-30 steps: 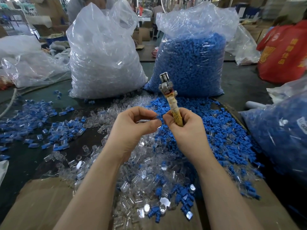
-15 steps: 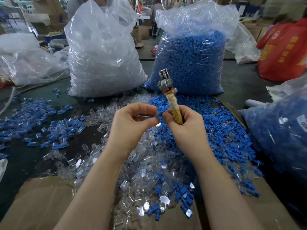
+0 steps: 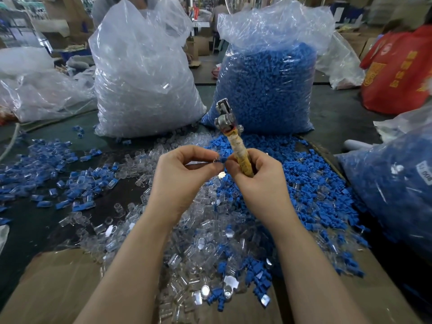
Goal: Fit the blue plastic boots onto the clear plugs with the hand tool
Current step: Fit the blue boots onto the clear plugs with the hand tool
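Tool [image 3: 233,141] upright in right hand [image 3: 259,183], metal head tilted slightly left.

red bag [image 3: 397,73]: yellow printed characters and round emblem, not legible | white label [image 3: 426,171] on clear bag of blue parts, right edge: partial digits, apparently "00", rest cut off

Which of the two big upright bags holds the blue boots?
The right-hand bag, directly behind the hand tool; the left bag holds only clear parts.
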The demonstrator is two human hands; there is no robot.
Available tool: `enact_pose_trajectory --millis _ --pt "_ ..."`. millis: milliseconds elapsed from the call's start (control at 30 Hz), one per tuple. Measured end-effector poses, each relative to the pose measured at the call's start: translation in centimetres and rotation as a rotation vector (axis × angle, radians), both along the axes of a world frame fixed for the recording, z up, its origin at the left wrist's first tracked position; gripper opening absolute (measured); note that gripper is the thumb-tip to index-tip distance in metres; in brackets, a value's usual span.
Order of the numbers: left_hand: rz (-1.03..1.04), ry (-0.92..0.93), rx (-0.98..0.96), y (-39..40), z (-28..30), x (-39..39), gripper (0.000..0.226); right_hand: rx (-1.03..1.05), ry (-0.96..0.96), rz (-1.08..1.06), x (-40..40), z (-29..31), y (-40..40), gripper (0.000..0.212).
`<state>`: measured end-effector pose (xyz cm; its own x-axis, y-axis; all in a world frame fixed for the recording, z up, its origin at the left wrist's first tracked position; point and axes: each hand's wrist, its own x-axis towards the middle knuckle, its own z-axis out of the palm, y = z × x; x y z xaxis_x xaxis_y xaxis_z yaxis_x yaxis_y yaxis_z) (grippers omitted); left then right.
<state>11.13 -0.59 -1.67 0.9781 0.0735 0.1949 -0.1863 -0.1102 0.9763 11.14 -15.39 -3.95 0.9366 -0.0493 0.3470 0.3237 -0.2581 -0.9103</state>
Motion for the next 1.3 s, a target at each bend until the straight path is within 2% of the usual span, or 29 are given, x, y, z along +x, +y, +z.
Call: enact_pose_trajectory --millis 233,433,700,800,933,1300 --pt "0.008 -0.009 0.007 0.0 0.0 0.0 0.014 -0.006 0.011 0.017 0.0 -0.1 0.1 0.017" --pt "-0.004 -0.001 -0.033 0.1 -0.1 -0.1 0.013 0.011 0.035 0.041 -0.1 0.0 0.0 0.009" --pt "-0.003 0.075 -0.385 0.1 0.0 0.1 0.013 -0.046 0.183 0.12 0.1 -0.1 -1.5 0.005" --pt "-0.015 0.065 -0.428 0.3 0.0 0.1 0.014 -0.057 0.22 0.158 0.0 0.1 -1.9 0.009" --pt "-0.007 0.04 -0.438 0.4 0.1 0.2 0.014 -0.159 0.258 0.207 -0.2 0.3 -2.2 0.027" --pt "0.028 -0.004 -0.434 0.7 0.1 0.4 0.012 -0.269 0.325 0.28 -0.1 0.0 -2.4 0.037"
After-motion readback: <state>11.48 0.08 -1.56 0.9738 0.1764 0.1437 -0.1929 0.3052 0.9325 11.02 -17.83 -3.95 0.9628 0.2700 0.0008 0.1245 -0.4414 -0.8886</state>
